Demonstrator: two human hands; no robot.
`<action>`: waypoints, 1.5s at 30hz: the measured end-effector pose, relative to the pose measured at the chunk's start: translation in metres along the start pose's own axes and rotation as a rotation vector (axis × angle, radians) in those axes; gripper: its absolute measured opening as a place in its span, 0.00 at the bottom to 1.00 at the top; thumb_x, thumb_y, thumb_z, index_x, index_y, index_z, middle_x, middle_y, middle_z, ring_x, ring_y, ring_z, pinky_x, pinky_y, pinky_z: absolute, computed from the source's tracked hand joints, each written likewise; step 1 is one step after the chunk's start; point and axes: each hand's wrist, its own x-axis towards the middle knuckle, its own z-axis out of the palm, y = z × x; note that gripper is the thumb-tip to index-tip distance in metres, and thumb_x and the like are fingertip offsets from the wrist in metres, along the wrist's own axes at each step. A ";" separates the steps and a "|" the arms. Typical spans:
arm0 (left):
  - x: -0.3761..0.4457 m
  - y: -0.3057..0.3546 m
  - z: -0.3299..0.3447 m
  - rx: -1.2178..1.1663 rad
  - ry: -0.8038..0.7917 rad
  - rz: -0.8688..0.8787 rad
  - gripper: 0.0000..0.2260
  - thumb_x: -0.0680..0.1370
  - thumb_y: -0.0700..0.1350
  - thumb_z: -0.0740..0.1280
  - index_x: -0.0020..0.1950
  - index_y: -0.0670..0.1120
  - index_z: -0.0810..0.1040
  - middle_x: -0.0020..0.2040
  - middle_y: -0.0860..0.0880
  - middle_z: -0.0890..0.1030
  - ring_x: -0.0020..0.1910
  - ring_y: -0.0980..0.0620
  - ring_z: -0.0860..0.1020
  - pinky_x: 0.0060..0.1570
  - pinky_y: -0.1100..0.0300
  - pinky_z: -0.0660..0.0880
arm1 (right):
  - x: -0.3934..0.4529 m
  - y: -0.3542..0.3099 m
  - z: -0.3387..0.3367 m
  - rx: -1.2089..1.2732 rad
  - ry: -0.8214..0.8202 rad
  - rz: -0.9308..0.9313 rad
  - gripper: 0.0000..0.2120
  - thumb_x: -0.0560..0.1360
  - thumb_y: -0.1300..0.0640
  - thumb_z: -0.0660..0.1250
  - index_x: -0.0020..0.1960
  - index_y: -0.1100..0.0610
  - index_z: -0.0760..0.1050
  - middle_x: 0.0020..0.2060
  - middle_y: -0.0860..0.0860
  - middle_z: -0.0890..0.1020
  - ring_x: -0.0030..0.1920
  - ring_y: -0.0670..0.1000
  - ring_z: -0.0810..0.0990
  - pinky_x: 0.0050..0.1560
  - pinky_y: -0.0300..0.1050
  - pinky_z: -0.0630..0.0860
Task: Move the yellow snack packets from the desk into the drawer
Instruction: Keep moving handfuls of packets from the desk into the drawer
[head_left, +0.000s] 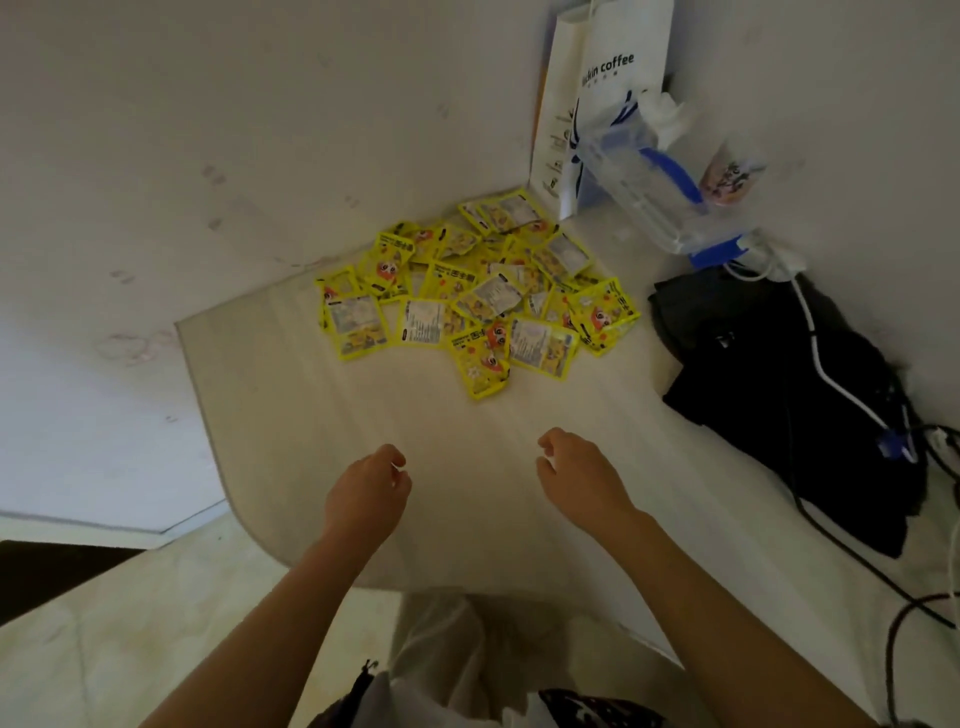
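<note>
"coffee" on white paper bag (605, 73)

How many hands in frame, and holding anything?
2. Left hand and right hand hover over the desk, short of the yellow packets, both empty.

white paper bag (608, 67): dark print reads "ckin coffee", first letters hidden at the fold | yellow snack packets (475, 296): printed characters and small text panels, too blurred to read
</note>
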 end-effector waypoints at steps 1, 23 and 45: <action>0.015 -0.003 -0.007 -0.009 -0.005 -0.012 0.10 0.78 0.47 0.62 0.58 0.49 0.76 0.51 0.50 0.82 0.52 0.47 0.78 0.51 0.52 0.76 | 0.012 -0.003 -0.003 -0.004 0.005 0.007 0.16 0.79 0.54 0.58 0.65 0.57 0.70 0.60 0.55 0.77 0.60 0.56 0.75 0.59 0.52 0.74; 0.236 -0.001 -0.065 -0.344 0.128 -0.464 0.29 0.73 0.49 0.70 0.68 0.38 0.65 0.65 0.38 0.71 0.63 0.36 0.72 0.60 0.45 0.70 | 0.193 -0.019 -0.032 -0.282 0.056 0.080 0.27 0.75 0.53 0.68 0.70 0.61 0.65 0.66 0.59 0.69 0.64 0.62 0.69 0.60 0.52 0.70; 0.206 0.008 -0.075 -0.425 0.169 -0.203 0.10 0.70 0.39 0.73 0.48 0.47 0.77 0.44 0.47 0.81 0.43 0.45 0.79 0.42 0.54 0.75 | 0.202 -0.021 -0.046 -0.311 0.124 0.051 0.08 0.76 0.56 0.63 0.56 0.51 0.73 0.46 0.49 0.80 0.53 0.55 0.77 0.49 0.50 0.58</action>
